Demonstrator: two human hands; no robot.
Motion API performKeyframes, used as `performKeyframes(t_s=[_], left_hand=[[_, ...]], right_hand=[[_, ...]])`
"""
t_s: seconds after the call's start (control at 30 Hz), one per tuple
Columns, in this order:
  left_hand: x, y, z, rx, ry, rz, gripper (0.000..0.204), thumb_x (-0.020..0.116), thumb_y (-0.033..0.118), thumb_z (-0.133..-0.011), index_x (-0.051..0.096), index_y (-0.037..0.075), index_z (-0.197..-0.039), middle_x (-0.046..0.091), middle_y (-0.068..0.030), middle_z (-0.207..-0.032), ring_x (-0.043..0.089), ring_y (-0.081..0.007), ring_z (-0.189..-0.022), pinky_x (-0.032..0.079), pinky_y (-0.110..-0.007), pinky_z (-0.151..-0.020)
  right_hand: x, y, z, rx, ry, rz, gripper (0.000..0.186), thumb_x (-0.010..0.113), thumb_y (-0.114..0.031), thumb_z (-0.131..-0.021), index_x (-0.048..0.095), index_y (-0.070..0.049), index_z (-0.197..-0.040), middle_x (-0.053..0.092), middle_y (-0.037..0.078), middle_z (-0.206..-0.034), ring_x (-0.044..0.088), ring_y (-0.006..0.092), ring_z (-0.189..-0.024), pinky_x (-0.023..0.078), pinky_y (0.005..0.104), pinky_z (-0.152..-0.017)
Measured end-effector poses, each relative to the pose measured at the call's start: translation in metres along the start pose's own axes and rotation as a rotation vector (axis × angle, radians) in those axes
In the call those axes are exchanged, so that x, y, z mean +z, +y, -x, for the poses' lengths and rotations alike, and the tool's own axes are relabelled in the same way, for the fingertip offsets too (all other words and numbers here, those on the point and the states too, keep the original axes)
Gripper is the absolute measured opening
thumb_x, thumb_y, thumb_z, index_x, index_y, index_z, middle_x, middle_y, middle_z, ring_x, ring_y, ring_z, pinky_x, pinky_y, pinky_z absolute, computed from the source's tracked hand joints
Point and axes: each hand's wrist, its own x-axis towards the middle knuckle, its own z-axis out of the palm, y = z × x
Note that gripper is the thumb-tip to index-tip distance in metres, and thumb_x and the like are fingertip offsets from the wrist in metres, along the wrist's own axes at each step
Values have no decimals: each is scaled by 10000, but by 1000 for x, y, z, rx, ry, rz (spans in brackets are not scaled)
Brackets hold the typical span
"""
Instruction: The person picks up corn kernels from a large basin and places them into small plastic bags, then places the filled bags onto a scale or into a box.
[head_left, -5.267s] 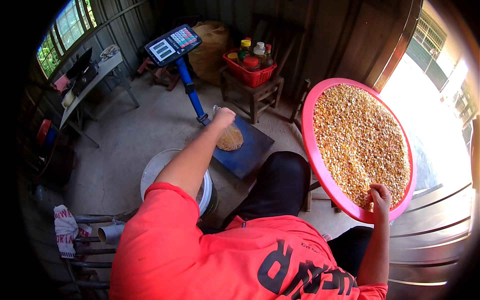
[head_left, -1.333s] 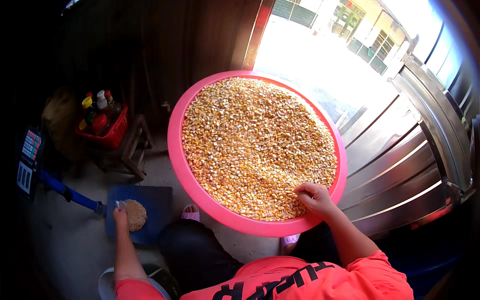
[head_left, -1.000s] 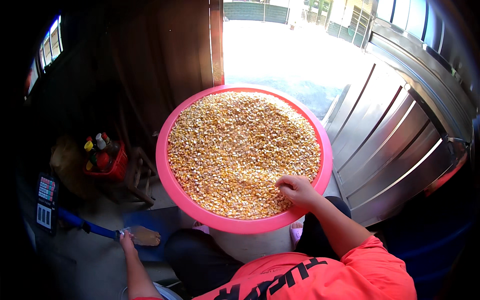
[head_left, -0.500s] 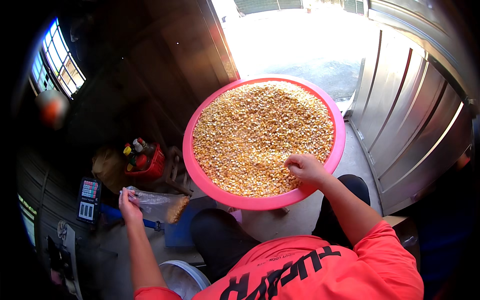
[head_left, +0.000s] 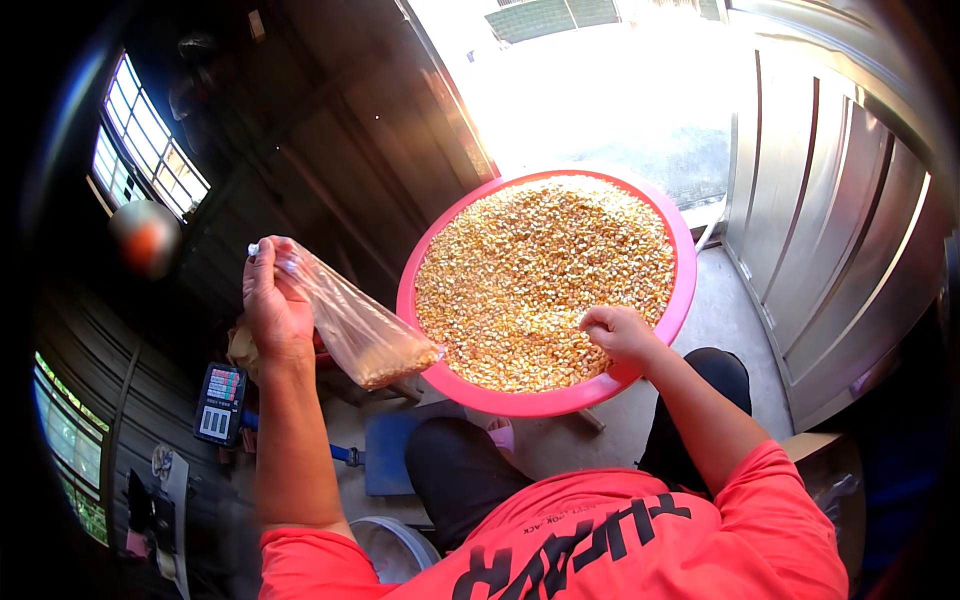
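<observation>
Fingers (head_left: 264,264) of the left hand (head_left: 279,318) clamp the neck of a clear plastic bag (head_left: 345,310), yellowish grain (head_left: 393,364) settled in its low end, at the left of a pink basin (head_left: 520,403) of corn (head_left: 545,280); the right hand (head_left: 627,336) lies over the basin's near-right side, fingers curled, their hold impossible to tell
</observation>
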Motion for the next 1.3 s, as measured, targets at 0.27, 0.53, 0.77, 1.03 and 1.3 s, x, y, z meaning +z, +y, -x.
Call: performKeyframes(t_s=[0.27, 0.53, 0.77, 1.03, 1.3], left_hand=[[58, -76, 51, -120, -215, 87, 67, 560, 107, -888, 586, 71, -938, 627, -25, -842, 594, -95, -727, 489, -221, -646], [77, -167, 135, -656, -625, -20, 275, 559, 162, -890, 539, 24, -1128, 619, -41, -836, 515, -64, -568, 433, -195, -516], [63, -175, 155, -516, -605, -62, 279, 567, 167, -895, 534, 4, -1119, 594, -20, -786, 480, -35, -532, 405, -183, -469], [29, -182, 159, -563, -620, 120, 192, 552, 197, -911, 572, 8, -941, 602, -11, -777, 556, -55, -638, 452, -205, -560], [22, -149, 157, -418, -625, 59, 208, 556, 204, -909, 599, 4, -872, 619, -32, -796, 570, -77, -713, 471, -237, -624]], right_hand=[[4, 9, -2, -22, 15, -55, 147, 535, -120, -783, 644, -65, -866, 628, 129, -728, 624, 227, -674, 485, 327, -628], [2, 9, -4, 48, -15, -69, 136, 549, -105, -791, 641, -52, -877, 622, 114, -694, 609, 178, -629, 477, 302, -592], [7, 5, -7, 56, -51, -32, 137, 564, -83, -790, 644, -44, -894, 564, 74, -610, 521, 103, -556, 432, 269, -534], [7, -9, -1, 174, 70, -280, 127, 542, -67, -853, 626, -24, -938, 590, 6, -709, 539, 70, -629, 444, 222, -575], [8, -87, 8, -142, -21, -391, 429, 643, -102, -822, 448, -17, -1195, 538, 88, -1040, 551, 92, -732, 474, 230, -614]])
